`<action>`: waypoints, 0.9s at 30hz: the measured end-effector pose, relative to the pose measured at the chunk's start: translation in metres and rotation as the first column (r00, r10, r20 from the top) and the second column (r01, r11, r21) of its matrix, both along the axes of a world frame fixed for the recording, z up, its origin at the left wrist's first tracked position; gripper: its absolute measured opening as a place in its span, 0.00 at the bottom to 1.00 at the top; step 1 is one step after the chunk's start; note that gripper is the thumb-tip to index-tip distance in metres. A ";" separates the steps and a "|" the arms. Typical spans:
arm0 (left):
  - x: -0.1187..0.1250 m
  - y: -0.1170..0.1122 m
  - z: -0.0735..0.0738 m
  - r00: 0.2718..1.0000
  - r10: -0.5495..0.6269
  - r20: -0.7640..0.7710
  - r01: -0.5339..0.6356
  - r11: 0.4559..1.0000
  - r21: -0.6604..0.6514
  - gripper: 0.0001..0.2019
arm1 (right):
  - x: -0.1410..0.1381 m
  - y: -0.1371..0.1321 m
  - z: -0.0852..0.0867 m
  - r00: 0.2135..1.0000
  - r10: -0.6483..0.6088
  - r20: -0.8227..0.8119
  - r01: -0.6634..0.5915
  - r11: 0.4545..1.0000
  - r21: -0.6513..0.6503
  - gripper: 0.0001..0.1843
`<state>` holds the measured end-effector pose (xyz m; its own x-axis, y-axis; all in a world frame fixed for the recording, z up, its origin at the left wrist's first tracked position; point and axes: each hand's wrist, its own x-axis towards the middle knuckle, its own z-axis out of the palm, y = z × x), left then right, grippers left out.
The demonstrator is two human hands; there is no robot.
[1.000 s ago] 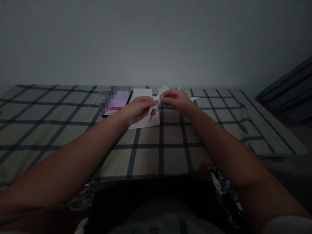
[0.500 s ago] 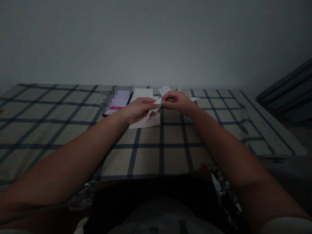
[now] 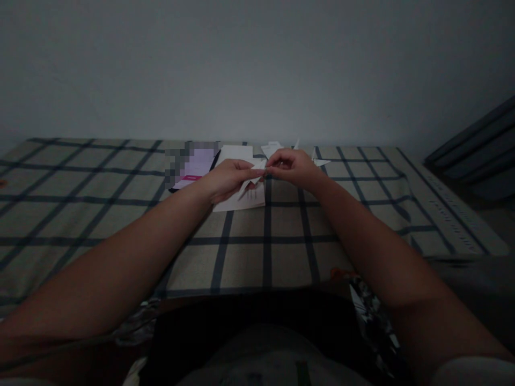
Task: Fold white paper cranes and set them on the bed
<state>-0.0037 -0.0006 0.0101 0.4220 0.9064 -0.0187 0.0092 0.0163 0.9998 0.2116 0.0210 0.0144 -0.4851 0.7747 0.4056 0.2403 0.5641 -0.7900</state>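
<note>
Between my two hands is a small piece of folded white paper [image 3: 252,181] with narrow points, like an origami crane. My left hand [image 3: 231,178] pinches it from the left, thumb along the top. From the right, my right hand [image 3: 293,166] pinches its upper right end between thumb and fingertips. The fingers hide part of the folds. White paper sheets [image 3: 237,152] lie under and behind my left hand, one with small dark marks. Beyond my right hand are more folded white paper pieces [image 3: 321,162] with pointed tips, partly covered by the hand.
A phone or tablet [image 3: 197,163] with a lit, partly blurred screen lies left of the sheets. The table is covered by a checked cloth [image 3: 245,262] with printed lettering at its right side. A plain wall [image 3: 257,69] rises behind; dark folded material [image 3: 478,155] is at right.
My left thumb has slid slightly right along the folded paper, nearer the right fingertips. The paper has tilted a little and its upper point is more covered. Everything else stays put.
</note>
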 end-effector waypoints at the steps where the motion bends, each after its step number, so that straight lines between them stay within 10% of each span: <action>1: 0.000 0.000 -0.001 1.000 0.016 0.012 -0.016 1.000 0.003 0.13 | 0.000 0.000 -0.001 0.999 -0.028 0.018 0.027 0.998 0.061 0.11; 14: 0.011 -0.008 -0.003 0.943 0.260 0.207 -0.273 0.961 0.036 0.17 | -0.010 0.001 -0.006 0.995 -0.042 -0.086 0.088 0.761 0.643 0.07; 27: 0.012 -0.002 -0.015 0.920 0.328 0.214 -0.387 0.849 0.360 0.21 | -0.019 -0.005 -0.007 0.986 -0.088 -0.139 0.149 0.835 0.530 0.06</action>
<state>0.0080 -0.0030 -0.0048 0.0388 0.9159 0.3995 -0.0615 -0.3968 0.9158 0.1930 0.0164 0.0075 -0.3348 0.4688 0.8174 0.2668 0.8791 -0.3949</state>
